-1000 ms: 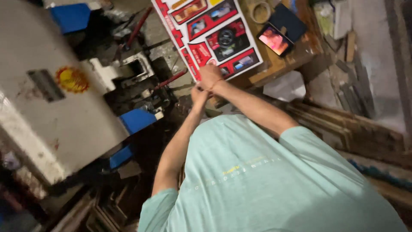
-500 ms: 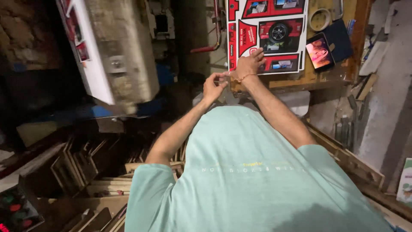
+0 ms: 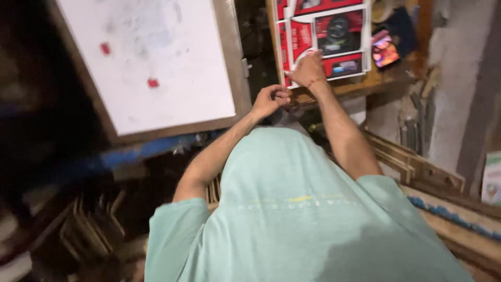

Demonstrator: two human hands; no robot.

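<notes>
1. The main thing here is a stack of flat red-and-white printed cardboard sheets, uncut carton blanks by the look of them, with dark product pictures set in red panels and white borders around each panel. The stack lies along the near-left part of a wooden workbench, its lower left corner right at the bench's front edge.
2. The person's right hand rests palm-down on that lower left corner of the sheets, fingers curled over the edge. It touches the card, but whether it actually pinches a sheet is too blurry to call.
3. The left hand sits just off the bench's front edge, below and left of the stack, curled into a loose fist with the fingers tucked in. Can't tell if anything's inside it.
4. Farther right on the bench there's a small phone with a lit, colourful screen lying on something dark.
5. Off to the left is a big tilted white board with a metal frame, smudged and with a couple of red marks on it.
6. The room is a dim, cluttered workshop: wooden frames stacked at the right by a grey wall, more dark flat pieces lower left. The person wears a pale green T-shirt.
</notes>
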